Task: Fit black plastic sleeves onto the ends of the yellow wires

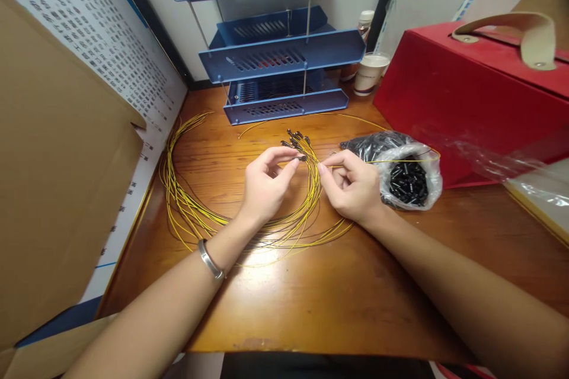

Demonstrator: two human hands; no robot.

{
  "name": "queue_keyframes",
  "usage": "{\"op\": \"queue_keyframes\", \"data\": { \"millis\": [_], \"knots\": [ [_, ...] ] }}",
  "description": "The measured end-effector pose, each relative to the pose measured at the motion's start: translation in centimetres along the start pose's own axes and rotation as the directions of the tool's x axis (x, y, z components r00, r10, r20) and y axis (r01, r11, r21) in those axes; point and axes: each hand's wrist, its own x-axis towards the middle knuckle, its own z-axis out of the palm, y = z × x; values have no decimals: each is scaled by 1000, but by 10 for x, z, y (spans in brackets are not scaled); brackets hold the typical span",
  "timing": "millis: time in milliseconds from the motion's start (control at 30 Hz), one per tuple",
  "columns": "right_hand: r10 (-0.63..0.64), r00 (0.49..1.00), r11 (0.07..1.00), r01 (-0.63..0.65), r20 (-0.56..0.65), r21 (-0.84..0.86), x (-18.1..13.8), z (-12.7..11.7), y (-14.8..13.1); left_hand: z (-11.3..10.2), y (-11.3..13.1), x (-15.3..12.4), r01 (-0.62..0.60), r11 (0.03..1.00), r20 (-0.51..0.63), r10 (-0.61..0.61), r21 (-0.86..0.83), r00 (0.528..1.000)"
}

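My left hand [267, 180] pinches a small black cap [301, 158] between thumb and fingertips. My right hand [349, 183] pinches the end of a thin yellow wire [391, 161] that runs right over the bag. The two hands are a few centimetres apart above a coiled bundle of yellow wires [195, 213] on the wooden desk [338, 296]. Several wire ends with black caps [296, 137] fan out just behind my hands. A clear plastic bag of black caps [406, 180] lies right beside my right hand.
A blue stacked letter tray [284, 59] stands at the back. A paper cup [370, 73] and a bottle sit behind a red box with a tan handle [480, 83] on the right. Cardboard [57, 177] and a printed sheet [111, 41] close the left side.
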Motion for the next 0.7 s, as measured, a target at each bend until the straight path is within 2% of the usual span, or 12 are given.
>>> {"op": "queue_keyframes", "data": {
  "millis": [167,700],
  "knots": [
    [6,1000,999,-6,-6,-33,0,2,2,-3,-1,-3,-37,996,18,36,86,999],
    [-2,1000,1000,2,12,-14,-1,2,3,-6,-2,-6,-67,991,54,61,115,997]
  ]
}}
